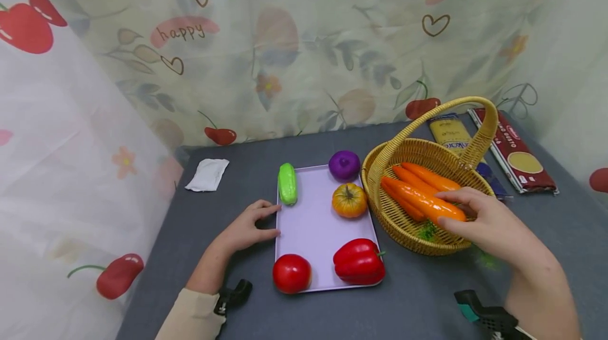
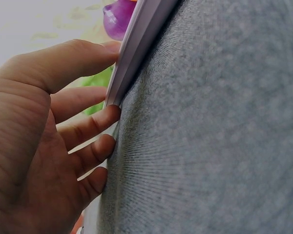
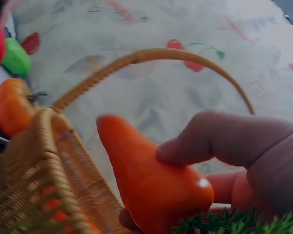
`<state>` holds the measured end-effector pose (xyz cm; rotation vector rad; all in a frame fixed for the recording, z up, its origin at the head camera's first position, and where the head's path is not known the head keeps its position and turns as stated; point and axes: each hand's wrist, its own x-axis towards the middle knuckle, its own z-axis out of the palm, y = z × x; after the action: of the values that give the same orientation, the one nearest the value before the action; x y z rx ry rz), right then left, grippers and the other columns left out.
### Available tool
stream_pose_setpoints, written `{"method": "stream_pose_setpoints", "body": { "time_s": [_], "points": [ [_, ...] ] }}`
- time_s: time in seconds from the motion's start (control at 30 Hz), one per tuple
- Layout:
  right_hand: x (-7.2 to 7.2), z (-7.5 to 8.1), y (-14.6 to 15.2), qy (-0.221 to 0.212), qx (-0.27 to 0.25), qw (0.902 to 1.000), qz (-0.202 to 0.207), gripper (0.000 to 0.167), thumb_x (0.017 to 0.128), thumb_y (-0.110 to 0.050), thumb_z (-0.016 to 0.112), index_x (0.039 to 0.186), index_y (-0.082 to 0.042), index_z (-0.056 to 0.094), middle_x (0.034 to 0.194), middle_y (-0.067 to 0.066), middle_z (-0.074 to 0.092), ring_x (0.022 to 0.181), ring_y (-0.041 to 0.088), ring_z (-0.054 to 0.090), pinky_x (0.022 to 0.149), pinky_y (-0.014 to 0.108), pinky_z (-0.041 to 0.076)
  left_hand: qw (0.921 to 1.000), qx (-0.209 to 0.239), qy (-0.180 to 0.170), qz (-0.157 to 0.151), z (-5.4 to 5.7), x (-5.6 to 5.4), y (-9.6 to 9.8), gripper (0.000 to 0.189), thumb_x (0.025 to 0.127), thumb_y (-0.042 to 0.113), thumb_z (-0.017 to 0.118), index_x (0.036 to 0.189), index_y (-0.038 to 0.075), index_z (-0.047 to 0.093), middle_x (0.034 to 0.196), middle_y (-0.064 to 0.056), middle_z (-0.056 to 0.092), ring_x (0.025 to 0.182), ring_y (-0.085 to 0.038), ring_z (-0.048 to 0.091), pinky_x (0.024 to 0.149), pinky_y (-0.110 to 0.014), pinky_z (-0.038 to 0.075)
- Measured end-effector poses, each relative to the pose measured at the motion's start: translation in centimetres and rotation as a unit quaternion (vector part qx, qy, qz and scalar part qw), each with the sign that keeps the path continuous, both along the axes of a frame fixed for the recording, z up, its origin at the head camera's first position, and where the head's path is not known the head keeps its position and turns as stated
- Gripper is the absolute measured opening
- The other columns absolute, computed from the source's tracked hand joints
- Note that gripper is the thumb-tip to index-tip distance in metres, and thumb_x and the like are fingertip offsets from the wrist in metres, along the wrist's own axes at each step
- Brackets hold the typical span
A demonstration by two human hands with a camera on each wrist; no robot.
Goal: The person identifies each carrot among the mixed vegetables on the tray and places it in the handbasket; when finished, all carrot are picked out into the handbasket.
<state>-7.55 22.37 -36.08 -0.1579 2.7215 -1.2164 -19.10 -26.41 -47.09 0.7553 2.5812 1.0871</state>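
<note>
My right hand (image 1: 491,221) grips an orange carrot (image 1: 420,200) by its thick end, over the wicker basket (image 1: 404,232). In the right wrist view, the thumb presses on the carrot (image 3: 141,170), and green leafy tops (image 3: 229,222) show below it. Several more carrots (image 1: 429,175) lie in the basket, partly covered by the held one. My left hand (image 1: 242,229) rests at the left edge of a pale lilac tray (image 1: 309,229). In the left wrist view, the thumb and fingertips (image 2: 107,114) touch the tray's rim (image 2: 132,53) without wrapping round it.
Around the tray sit a green vegetable (image 1: 287,184), a purple onion-like vegetable (image 1: 344,165), a small orange pumpkin (image 1: 349,200), a red bell pepper (image 1: 358,262) and a tomato (image 1: 292,273). A white packet (image 1: 207,175) lies left; yellow (image 1: 448,131) and dark red packages (image 1: 520,158) lie behind the basket.
</note>
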Motion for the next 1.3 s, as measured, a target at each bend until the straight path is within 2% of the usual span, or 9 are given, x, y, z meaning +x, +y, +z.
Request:
{"method": "stream_pose_setpoints", "body": {
  "time_s": [0.1, 0.2, 0.37, 0.47, 0.6, 0.83, 0.97, 1.1, 1.3],
  "points": [
    [-1.3, -0.6, -1.6, 0.015, 0.024, 0.9996, -0.004, 0.058, 0.099, -0.030, 0.070, 0.143, 0.004, 0.054, 0.138, 0.027, 0.049, 0.108, 0.037, 0.054, 0.081, 0.039, 0.049, 1.0000, 0.003, -0.001, 0.000, 0.2, 0.0, -0.1, 0.064, 0.088, 0.026, 0.081, 0.145, 0.006, 0.059, 0.123, -0.006, 0.056, 0.117, -0.027, 0.049, 0.096, -0.048, 0.046],
    [-2.5, -1.3, -3.3, 0.028, 0.055, 0.9979, -0.018, 0.060, 0.096, -0.030, 0.071, 0.141, 0.007, 0.055, 0.134, 0.029, 0.053, 0.104, 0.037, 0.054, 0.080, 0.044, 0.046, 1.0000, 0.002, -0.002, 0.002, 0.2, 0.1, -0.2, 0.064, 0.089, 0.026, 0.081, 0.145, 0.006, 0.059, 0.124, -0.007, 0.056, 0.117, -0.027, 0.049, 0.097, -0.047, 0.046],
    [-3.6, -2.4, -5.4, 0.028, 0.081, 0.9951, -0.048, 0.059, 0.094, -0.027, 0.072, 0.137, 0.010, 0.058, 0.124, 0.026, 0.061, 0.093, 0.033, 0.056, 0.076, 0.042, 0.046, 1.0000, -0.001, -0.003, 0.002, 0.0, 0.2, -0.1, 0.064, 0.089, 0.027, 0.080, 0.145, 0.007, 0.059, 0.123, -0.006, 0.056, 0.118, -0.026, 0.049, 0.098, -0.047, 0.046],
    [-4.0, -2.8, -6.6, 0.040, 0.094, 0.9931, -0.057, 0.057, 0.092, -0.026, 0.074, 0.134, 0.011, 0.060, 0.125, 0.028, 0.062, 0.100, 0.038, 0.058, 0.085, 0.052, 0.049, 1.0000, 0.001, -0.005, 0.004, 0.1, 0.4, -0.2, 0.063, 0.089, 0.027, 0.080, 0.145, 0.007, 0.059, 0.123, -0.006, 0.056, 0.117, -0.026, 0.049, 0.098, -0.047, 0.046],
    [-4.5, -3.1, -7.9, 0.052, 0.105, 0.9910, -0.065, 0.053, 0.089, -0.022, 0.076, 0.129, 0.010, 0.063, 0.126, 0.030, 0.062, 0.112, 0.044, 0.057, 0.098, 0.061, 0.044, 1.0000, 0.001, 0.000, 0.005, 0.3, 0.5, -0.5, 0.063, 0.088, 0.027, 0.081, 0.144, 0.006, 0.060, 0.123, -0.006, 0.056, 0.117, -0.027, 0.049, 0.098, -0.048, 0.046],
    [-5.6, -3.2, -8.6, 0.040, 0.135, 0.9897, -0.028, 0.042, 0.088, -0.015, 0.078, 0.121, 0.008, 0.069, 0.115, 0.023, 0.068, 0.101, 0.038, 0.061, 0.095, 0.057, 0.047, 0.9999, -0.003, 0.004, 0.010, 0.2, 0.7, -1.1, 0.063, 0.088, 0.026, 0.081, 0.144, 0.006, 0.060, 0.123, -0.006, 0.056, 0.116, -0.027, 0.050, 0.096, -0.047, 0.047],
    [-5.9, -2.6, -7.9, 0.015, 0.129, 0.9916, 0.002, 0.045, 0.089, -0.022, 0.079, 0.123, 0.006, 0.068, 0.114, 0.021, 0.069, 0.099, 0.035, 0.062, 0.092, 0.055, 0.050, 0.9999, -0.006, 0.003, 0.013, 0.1, 0.9, -1.1, 0.063, 0.088, 0.027, 0.081, 0.144, 0.006, 0.060, 0.123, -0.006, 0.056, 0.117, -0.027, 0.050, 0.097, -0.047, 0.046],
    [-5.8, -1.1, -6.5, -0.002, 0.100, 0.9948, 0.019, 0.051, 0.092, -0.031, 0.077, 0.128, 0.003, 0.067, 0.121, 0.021, 0.067, 0.106, 0.037, 0.063, 0.090, 0.054, 0.051, 0.9996, -0.024, 0.002, 0.014, 0.5, 1.1, -1.0, 0.064, 0.088, 0.028, 0.080, 0.145, 0.007, 0.059, 0.124, -0.006, 0.056, 0.118, -0.027, 0.049, 0.097, -0.048, 0.047],
    [-5.0, 2.3, -3.4, 0.035, 0.076, 0.9965, 0.010, 0.061, 0.096, -0.046, 0.070, 0.137, -0.002, 0.061, 0.130, 0.022, 0.064, 0.118, 0.042, 0.059, 0.095, 0.059, 0.048, 0.9972, -0.074, 0.004, 0.014, 1.8, 1.4, -1.2, 0.066, 0.089, 0.030, 0.078, 0.148, 0.010, 0.056, 0.127, -0.006, 0.057, 0.117, -0.024, 0.052, 0.096, -0.045, 0.050]
  ]
}}
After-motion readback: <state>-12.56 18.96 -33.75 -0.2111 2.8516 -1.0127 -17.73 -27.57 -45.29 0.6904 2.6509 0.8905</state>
